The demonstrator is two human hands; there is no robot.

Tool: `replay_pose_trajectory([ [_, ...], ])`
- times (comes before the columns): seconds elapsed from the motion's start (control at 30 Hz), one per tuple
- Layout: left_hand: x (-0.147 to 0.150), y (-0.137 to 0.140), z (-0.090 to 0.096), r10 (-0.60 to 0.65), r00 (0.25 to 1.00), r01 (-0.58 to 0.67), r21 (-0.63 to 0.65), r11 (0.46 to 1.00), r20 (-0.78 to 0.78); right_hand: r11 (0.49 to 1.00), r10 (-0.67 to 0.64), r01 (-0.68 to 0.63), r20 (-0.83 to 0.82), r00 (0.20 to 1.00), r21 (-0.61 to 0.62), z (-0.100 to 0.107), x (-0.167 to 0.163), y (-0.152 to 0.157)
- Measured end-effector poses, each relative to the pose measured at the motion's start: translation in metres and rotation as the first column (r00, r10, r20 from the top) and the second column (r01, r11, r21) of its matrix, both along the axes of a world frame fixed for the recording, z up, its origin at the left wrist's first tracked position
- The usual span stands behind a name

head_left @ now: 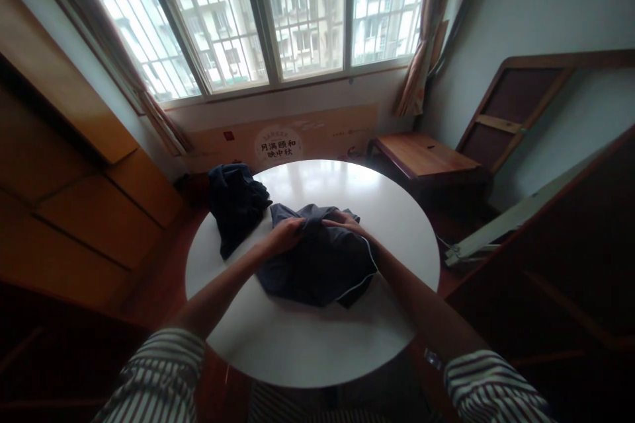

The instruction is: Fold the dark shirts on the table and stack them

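A dark grey garment [317, 264] with a thin white cord or piping along its right side lies bunched on a round white table [317, 350]. My left hand [288, 233] grips its upper edge, fingers closed on the fabric. Just to the right, my right hand [344, 221] holds the same edge, its fingers partly tucked into the cloth. The garment's exact kind is not clear. A second dark navy garment [238, 201] sits crumpled at the table's left edge, apart from both hands and hanging slightly over the rim.
A small wooden side table [426, 155] stands behind at the right, near a leaning wooden frame [520, 99]. Wooden cabinets [74, 198] line the left. Beyond the table are a barred window [307, 13] and a printed banner [278, 139] below it.
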State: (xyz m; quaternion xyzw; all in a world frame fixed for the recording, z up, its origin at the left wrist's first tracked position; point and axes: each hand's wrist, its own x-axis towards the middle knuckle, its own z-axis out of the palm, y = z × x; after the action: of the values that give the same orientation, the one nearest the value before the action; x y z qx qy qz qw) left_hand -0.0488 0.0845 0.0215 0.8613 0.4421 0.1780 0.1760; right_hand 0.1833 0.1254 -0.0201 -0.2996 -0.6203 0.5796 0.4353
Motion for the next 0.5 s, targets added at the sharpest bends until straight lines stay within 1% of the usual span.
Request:
replay_pose_trajectory([
  [0.03,-0.002,0.006,0.005,-0.035,0.998,0.039,-0.077,0.996,0.052,0.999,-0.017,0.015,-0.05,0.999,-0.028,-0.001,-0.002,0.003],
  [0.1,-0.004,0.015,0.015,-0.065,0.984,0.103,-0.228,0.968,0.167,0.995,-0.053,0.041,-0.128,0.99,-0.093,-0.002,-0.003,0.007],
  [0.13,-0.004,0.018,0.021,-0.049,0.973,0.113,-0.28,0.953,0.227,0.992,-0.061,0.043,-0.148,0.987,-0.121,-0.002,-0.002,0.007],
  [0.17,-0.004,0.021,0.025,-0.009,0.956,0.102,-0.305,0.947,0.293,0.99,-0.059,0.036,-0.167,0.984,-0.139,-0.001,0.001,0.007],
  [0.2,-0.002,0.024,0.029,0.052,0.929,0.066,-0.302,0.951,0.366,0.987,-0.04,0.009,-0.198,0.979,-0.158,0.0,0.004,0.005],
  [0.27,0.002,0.029,0.034,0.183,0.84,-0.066,-0.239,0.969,0.51,0.981,0.036,-0.085,-0.264,0.964,-0.176,0.004,0.011,-0.002],
  [0.33,0.005,0.035,0.036,0.274,0.762,-0.21,-0.177,0.962,0.587,0.964,0.124,-0.185,-0.294,0.948,-0.19,0.009,0.016,-0.01],
  [0.37,0.006,0.037,0.037,0.306,0.749,-0.265,-0.158,0.951,0.588,0.955,0.161,-0.221,-0.282,0.946,-0.196,0.012,0.018,-0.013],
  [0.43,0.006,0.04,0.037,0.368,0.767,-0.363,-0.119,0.924,0.526,0.944,0.199,-0.251,-0.235,0.951,-0.215,0.014,0.017,-0.018],
  [0.47,0.006,0.039,0.037,0.399,0.781,-0.42,-0.07,0.905,0.481,0.942,0.194,-0.243,-0.213,0.958,-0.231,0.014,0.016,-0.018],
  [0.5,0.006,0.036,0.038,0.423,0.793,-0.474,0.008,0.88,0.437,0.943,0.172,-0.219,-0.195,0.966,-0.253,0.014,0.013,-0.018],
])
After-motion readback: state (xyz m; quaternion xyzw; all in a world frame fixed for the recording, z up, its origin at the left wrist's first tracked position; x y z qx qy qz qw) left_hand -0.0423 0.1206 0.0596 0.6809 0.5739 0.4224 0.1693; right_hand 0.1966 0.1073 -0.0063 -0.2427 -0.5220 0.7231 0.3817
